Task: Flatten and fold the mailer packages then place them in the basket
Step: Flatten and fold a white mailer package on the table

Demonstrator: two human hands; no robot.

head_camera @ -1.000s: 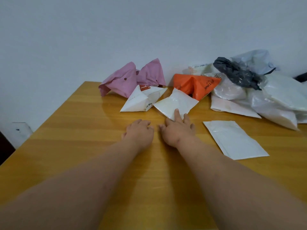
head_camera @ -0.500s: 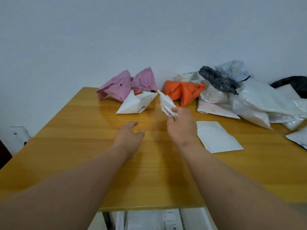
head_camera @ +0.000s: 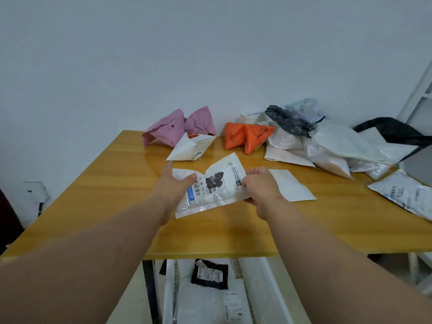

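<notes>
A white mailer (head_camera: 211, 188) with a printed shipping label hangs spread above the wooden table (head_camera: 117, 183). My right hand (head_camera: 260, 185) pinches its right edge. My left hand (head_camera: 174, 183) grips its upper left corner, thumb on top. Below the table's front edge stands a white basket (head_camera: 268, 277) holding flat white mailers and a black one (head_camera: 210, 273). At the back of the table lie a pink mailer (head_camera: 177, 127), a folded white mailer (head_camera: 191, 148), an orange mailer (head_camera: 247, 136) and a heap of white and dark mailers (head_camera: 327, 141).
A flat white mailer (head_camera: 292, 185) lies just right of my right hand. Another labelled white mailer (head_camera: 404, 192) sits at the table's right edge. A wall runs behind the table. A black bag (head_camera: 392, 132) lies far right.
My right hand lifted the white mailer off the table and brought it nearer. The mailer has turned label side up, and my left hand has taken hold of its left corner.
</notes>
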